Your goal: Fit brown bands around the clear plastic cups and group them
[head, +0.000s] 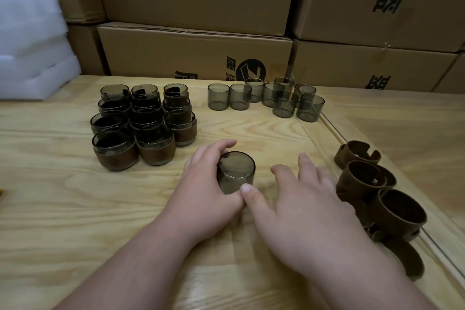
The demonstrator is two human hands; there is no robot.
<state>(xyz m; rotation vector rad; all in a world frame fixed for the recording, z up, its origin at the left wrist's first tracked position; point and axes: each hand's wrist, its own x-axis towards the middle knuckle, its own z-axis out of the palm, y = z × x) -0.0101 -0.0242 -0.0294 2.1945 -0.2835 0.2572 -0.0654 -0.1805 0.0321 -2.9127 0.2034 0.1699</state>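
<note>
L hand (201,184) grips bare cup (236,172), upside-down on bench (63,209), centre. R hand (302,199) open, empty, beside loose bands (362,178). Step: banding. Next: R picks a band, slides over cup.

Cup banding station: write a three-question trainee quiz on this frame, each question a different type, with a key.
1. True or false: the cup in the left hand already wears a brown band.
2. Multiple choice: where do the loose brown bands lie? A) at the table's right edge B) on the white foam C) inside the cardboard boxes
3. Short answer: which group sits further left on the table, the banded cups or the bare cups?

Key: 1. False, it is bare and bottom up. 2. A. 3. The banded cups.
</note>
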